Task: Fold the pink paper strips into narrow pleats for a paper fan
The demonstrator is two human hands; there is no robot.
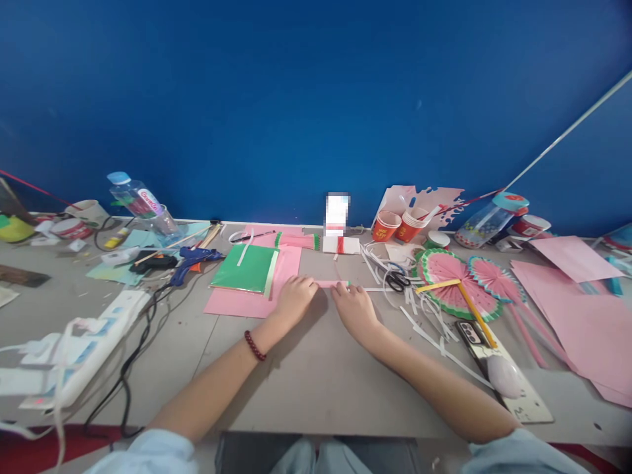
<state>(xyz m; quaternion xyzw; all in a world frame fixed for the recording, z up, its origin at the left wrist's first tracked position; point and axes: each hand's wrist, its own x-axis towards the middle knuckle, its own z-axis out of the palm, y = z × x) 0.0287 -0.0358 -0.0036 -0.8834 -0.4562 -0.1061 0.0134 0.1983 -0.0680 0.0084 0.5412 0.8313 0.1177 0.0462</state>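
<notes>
A narrow pink paper strip (326, 284) with a bit of green at its right end lies across the grey table in front of me. My left hand (295, 297) has its fingers closed on the strip's left end, partly over a pink sheet (224, 307). The fingers of my right hand (354, 304) press together on the strip near its green end. Both hands rest low at the tabletop. Left of them sits a green paper pack (244, 271). Black scissors (396, 282) lie to the right among white paper strips (428, 334).
Watermelon-patterned paper fans (451, 273), a phone (526, 388) and pink sheets (592, 322) occupy the right side. Red paper cups (386, 226) stand by the blue wall (296, 118). A blue glue gun (190, 261), a power strip (106, 349) and a tilted bottle (141, 199) are on the left.
</notes>
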